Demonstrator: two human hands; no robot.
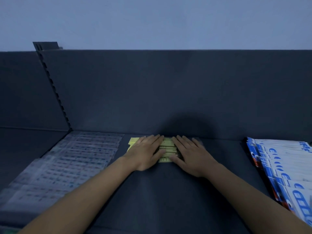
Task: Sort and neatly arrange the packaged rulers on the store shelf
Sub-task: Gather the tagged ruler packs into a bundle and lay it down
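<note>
The yellow rulers (166, 150) are lying in a small stack near the back of the dark shelf (152, 191), just in front of the back panel (152, 90), with their long axis running left to right across the view. Both hands are pressing down on them. The left hand (146, 152) is covering the left part of the stack, and a yellow end is sticking out beyond it on that side. The right hand (192, 156) is covering the right part, so only a narrow strip of yellow is showing between the two. The fingers (156, 139) of each hand are lying flat and slightly spread, palms down, resting on the packets rather than gripping them. Both hands are about equally near, meeting over the middle, so a squeeze inward along the long axis seems the likely way to square the ends.

To the left, clear packets of rulers (67, 162) are lying spread in overlapping rows toward the shelf's front edge. To the right, blue and white packets (278, 164) are fanning out along the shelf, well apart from the yellow stack. A slotted upright (50, 81) is rising at the back left, and a pale wall (152, 22) is showing above the panel. The light is dim and bluish.
</note>
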